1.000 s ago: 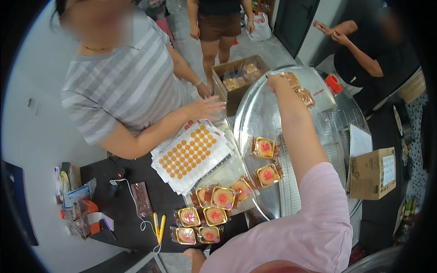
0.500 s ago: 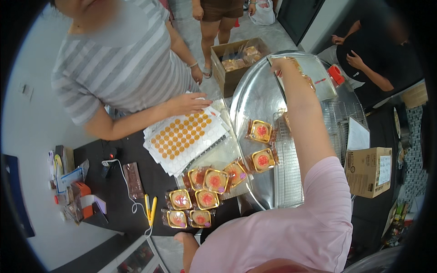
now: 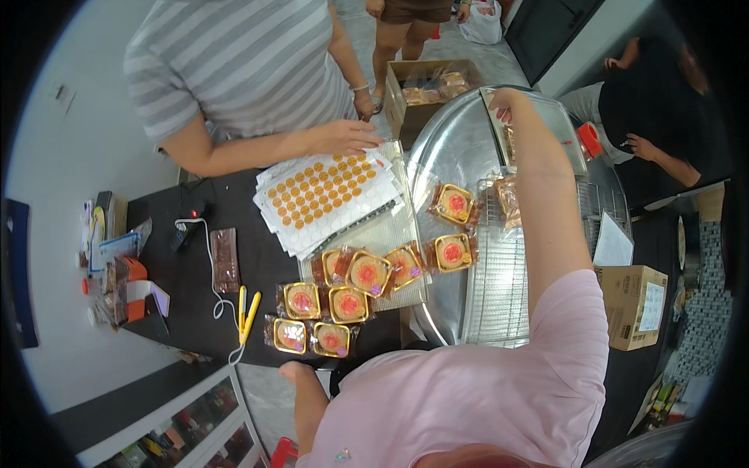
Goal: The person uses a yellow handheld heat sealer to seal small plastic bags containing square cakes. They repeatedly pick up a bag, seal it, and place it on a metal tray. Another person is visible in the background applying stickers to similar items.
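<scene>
My right hand (image 3: 507,103) reaches over the tray (image 3: 573,154) at the far side of the round steel table. Its fingers bend down, closed; whatever they hold is hidden. A wrapped item (image 3: 510,144) lies beside that wrist. Another wrapped piece (image 3: 508,199) rests on the wire rack (image 3: 495,273), partly behind my forearm. My left hand (image 3: 295,372) hangs at the dark table's near edge, its fingers not clear. Just beyond it lie several wrapped mooncakes (image 3: 331,339) with red stamps in gold trays. A separate wrapped mooncake (image 3: 452,253) sits on the steel table.
Across the table, a person's hand (image 3: 343,138) rests by sheets of round orange stickers (image 3: 320,191). A yellow corded tool (image 3: 250,313) lies at left. Cardboard boxes stand at the far side (image 3: 398,117) and right (image 3: 628,308). A red-lidded jar (image 3: 590,140) is near the tray.
The whole view has shifted. My right forearm has swung slightly right, uncovering more of the wrapped piece on the rack. My right hand stays over the tray; my left stays by the table edge.
</scene>
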`<state>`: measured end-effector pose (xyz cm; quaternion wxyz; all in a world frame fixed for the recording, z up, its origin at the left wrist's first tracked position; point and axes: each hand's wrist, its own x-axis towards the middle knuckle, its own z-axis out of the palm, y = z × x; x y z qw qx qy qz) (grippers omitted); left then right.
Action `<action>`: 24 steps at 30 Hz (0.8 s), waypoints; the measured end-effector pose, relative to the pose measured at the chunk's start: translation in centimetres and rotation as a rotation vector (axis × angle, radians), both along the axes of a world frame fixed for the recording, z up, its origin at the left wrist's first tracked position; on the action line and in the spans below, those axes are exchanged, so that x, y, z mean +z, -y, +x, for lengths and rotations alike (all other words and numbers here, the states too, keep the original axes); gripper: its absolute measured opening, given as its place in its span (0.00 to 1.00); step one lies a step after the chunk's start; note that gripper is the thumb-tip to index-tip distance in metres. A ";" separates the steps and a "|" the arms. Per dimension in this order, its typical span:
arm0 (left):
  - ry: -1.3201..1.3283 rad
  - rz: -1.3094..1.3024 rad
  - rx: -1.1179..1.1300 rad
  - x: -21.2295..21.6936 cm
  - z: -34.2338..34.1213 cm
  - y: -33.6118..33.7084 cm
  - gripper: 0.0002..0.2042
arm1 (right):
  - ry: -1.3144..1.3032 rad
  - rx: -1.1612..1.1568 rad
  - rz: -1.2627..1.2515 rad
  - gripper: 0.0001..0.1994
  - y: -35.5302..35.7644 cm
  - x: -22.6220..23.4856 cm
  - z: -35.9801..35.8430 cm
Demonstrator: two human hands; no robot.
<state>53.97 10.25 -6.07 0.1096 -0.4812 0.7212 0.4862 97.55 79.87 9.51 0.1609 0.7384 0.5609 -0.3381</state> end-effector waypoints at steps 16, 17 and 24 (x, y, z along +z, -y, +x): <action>0.013 -0.080 -0.025 0.7 0.0 0.3 0.31 | -0.065 0.003 0.053 0.27 4.7 2.8 1.2; 0.001 -0.063 -0.017 0.1 -0.3 0.9 0.31 | -0.081 -0.003 0.092 0.24 5.2 3.0 0.9; -0.018 0.064 -0.102 -0.6 -0.1 0.4 0.33 | -0.027 -0.112 0.057 0.24 3.1 1.0 6.4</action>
